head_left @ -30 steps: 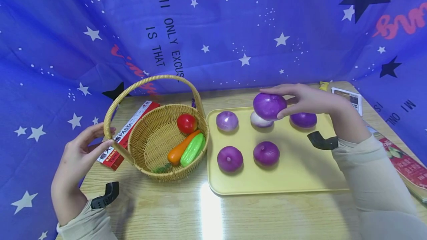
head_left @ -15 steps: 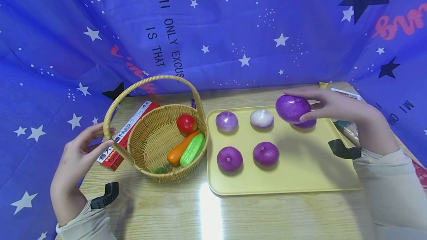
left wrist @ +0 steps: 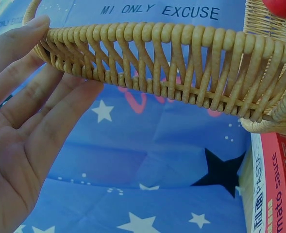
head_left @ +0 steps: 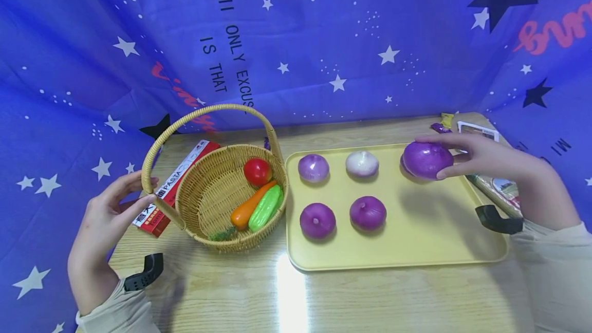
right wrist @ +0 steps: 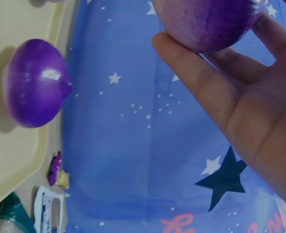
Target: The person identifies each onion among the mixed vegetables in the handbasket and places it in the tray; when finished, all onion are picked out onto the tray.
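My right hand (head_left: pixel 490 161) grips a purple onion (head_left: pixel 427 160) in the air over the right back of the yellow tray (head_left: pixel 444 240). Behind it, another purple onion (right wrist: pixel 36 83) lies on the tray; the held one hides most of it in the head view. A pale purple onion (head_left: pixel 313 168), a white onion (head_left: pixel 362 164) and two dark purple onions, a left one (head_left: pixel 317 221) and a right one (head_left: pixel 368 213), sit on the tray too. With thumb and fingers my left hand (head_left: pixel 104 233) pinches the handle (left wrist: pixel 147 63) of a wicker basket (head_left: pixel 208 209).
Inside the basket lie a tomato (head_left: pixel 257 171), a carrot (head_left: pixel 247 209) and a green cucumber-like vegetable (head_left: pixel 266 208). A red pasta box (head_left: pixel 168 194) is behind the basket's left side. Small wrapped candies (head_left: pixel 444 123) and packets are past the tray's right end. A blue starry cloth (head_left: pixel 300 30) hangs behind.
The right hand has carried the held onion rightward across the tray, from above the white onion to above the back right one. My left hand stays on the basket handle.
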Tool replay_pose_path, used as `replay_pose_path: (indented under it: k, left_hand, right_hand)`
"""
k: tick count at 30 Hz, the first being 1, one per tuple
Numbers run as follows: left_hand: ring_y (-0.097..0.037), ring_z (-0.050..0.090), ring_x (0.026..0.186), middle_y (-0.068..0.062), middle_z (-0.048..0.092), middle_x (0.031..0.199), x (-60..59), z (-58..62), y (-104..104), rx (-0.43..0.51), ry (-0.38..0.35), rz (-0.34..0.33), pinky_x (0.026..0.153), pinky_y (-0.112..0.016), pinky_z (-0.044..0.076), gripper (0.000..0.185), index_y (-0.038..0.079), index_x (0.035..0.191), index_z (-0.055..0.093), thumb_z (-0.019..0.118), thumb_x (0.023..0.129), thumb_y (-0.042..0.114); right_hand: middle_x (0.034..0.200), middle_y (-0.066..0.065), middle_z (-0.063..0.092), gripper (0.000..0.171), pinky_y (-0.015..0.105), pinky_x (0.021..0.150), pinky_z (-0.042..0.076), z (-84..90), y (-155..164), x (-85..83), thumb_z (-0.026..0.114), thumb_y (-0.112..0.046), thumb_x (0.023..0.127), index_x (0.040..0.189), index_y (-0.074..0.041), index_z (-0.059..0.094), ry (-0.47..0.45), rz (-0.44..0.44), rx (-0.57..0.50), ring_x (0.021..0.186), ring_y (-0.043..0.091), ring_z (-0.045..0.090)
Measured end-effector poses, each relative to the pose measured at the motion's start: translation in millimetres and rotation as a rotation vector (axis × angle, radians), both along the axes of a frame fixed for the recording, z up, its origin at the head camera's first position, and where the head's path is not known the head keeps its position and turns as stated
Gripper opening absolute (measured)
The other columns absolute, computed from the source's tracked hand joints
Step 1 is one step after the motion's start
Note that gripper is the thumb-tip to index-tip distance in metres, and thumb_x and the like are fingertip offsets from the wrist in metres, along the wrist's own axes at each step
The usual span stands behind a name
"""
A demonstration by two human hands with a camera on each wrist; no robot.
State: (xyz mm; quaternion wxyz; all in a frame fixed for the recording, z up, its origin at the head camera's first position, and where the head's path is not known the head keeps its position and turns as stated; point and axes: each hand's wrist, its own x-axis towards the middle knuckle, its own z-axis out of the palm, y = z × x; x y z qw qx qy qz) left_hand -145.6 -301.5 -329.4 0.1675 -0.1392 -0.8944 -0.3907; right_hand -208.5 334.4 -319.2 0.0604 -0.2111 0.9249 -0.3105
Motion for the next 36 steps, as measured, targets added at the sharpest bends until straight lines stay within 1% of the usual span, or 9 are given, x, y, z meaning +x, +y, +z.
replay_pose_path:
  k: [8,13,15,20,22,25,29,34,36]
  left_hand:
    - [0.012,0.058,0.101,0.024,0.063,0.107,-0.6,0.5,1,0.009,0.010,-0.010,0.079,-0.002,0.049,0.043,0.009,0.126,0.058,0.065,0.085,0.000]
    - [0.012,0.058,0.101,0.026,0.063,0.107,-1.2,0.7,2,0.013,0.010,-0.014,0.079,-0.002,0.048,0.043,0.009,0.126,0.058,0.066,0.085,-0.001]
    - [0.012,0.058,0.101,0.026,0.062,0.107,-1.5,1.0,2,0.014,0.009,-0.018,0.079,-0.002,0.048,0.044,0.009,0.127,0.057,0.065,0.085,-0.001]
    - [0.012,0.057,0.103,0.024,0.063,0.109,-0.9,1.3,2,0.009,0.002,-0.022,0.081,-0.002,0.048,0.045,0.010,0.129,0.056,0.065,0.085,-0.001]
    - [0.012,0.057,0.104,0.024,0.063,0.110,-0.4,1.1,1,0.007,-0.004,-0.019,0.081,-0.002,0.048,0.045,0.011,0.129,0.056,0.064,0.086,0.000]
    - [0.013,0.056,0.104,0.025,0.062,0.109,0.1,0.5,1,0.002,-0.010,-0.013,0.080,-0.001,0.047,0.045,0.011,0.129,0.055,0.064,0.086,0.001]
    - [0.013,0.056,0.104,0.026,0.062,0.109,0.2,-0.1,1,0.001,-0.014,-0.007,0.080,-0.001,0.047,0.045,0.011,0.129,0.055,0.064,0.086,0.001]
    - [0.013,0.056,0.104,0.026,0.062,0.109,0.5,-0.7,0,0.005,-0.019,-0.001,0.080,0.000,0.047,0.045,0.011,0.129,0.056,0.065,0.086,0.001]
    - [0.013,0.056,0.103,0.026,0.062,0.109,0.6,-1.0,0,0.005,-0.022,0.000,0.080,0.000,0.046,0.045,0.011,0.129,0.056,0.065,0.086,0.001]
  right_hand:
    - [0.119,-0.034,0.044,0.065,0.013,0.078,0.050,-15.6,14,7.1,0.075,-0.012,0.079,0.137,-0.012,0.047,-0.087,0.058,-0.002,0.102,-0.014,0.049]
    - [0.123,-0.028,0.046,0.062,0.016,0.080,0.052,-35.5,26,8.7,0.071,-0.006,0.081,0.137,-0.008,0.045,-0.141,0.148,-0.068,0.106,-0.011,0.050]
    - [0.125,-0.025,0.047,0.063,0.015,0.081,0.051,-43.3,30,10.0,0.072,-0.009,0.080,0.137,-0.009,0.046,-0.146,0.144,-0.056,0.107,-0.012,0.048]
    - [0.136,0.005,0.049,0.066,0.014,0.084,0.047,-55.2,33,16.2,0.075,-0.024,0.078,0.137,-0.018,0.047,-0.221,0.071,0.003,0.108,-0.017,0.042]
    - [0.139,0.017,0.045,0.065,0.015,0.084,0.047,-60.2,34,17.4,0.073,-0.023,0.080,0.139,-0.016,0.045,-0.277,0.076,-0.011,0.107,-0.017,0.044]
    - [0.141,0.002,0.044,0.065,0.016,0.085,0.048,-69.2,36,17.5,0.071,-0.019,0.081,0.140,-0.011,0.043,-0.340,0.109,-0.054,0.108,-0.015,0.045]
    - [0.134,-0.016,0.044,0.067,0.018,0.084,0.050,-79.9,37,18.6,0.072,-0.018,0.080,0.140,-0.010,0.042,-0.339,0.140,-0.066,0.109,-0.016,0.044]
    - [0.141,0.017,0.044,0.070,0.032,0.091,0.046,-86.1,35,22.6,0.074,-0.025,0.077,0.139,-0.015,0.043,-0.323,0.115,-0.010,0.109,-0.020,0.035]
    - [0.141,0.021,0.043,0.071,0.037,0.094,0.043,-87.7,34,24.1,0.075,-0.027,0.076,0.138,-0.015,0.043,-0.323,0.103,0.005,0.110,-0.022,0.032]
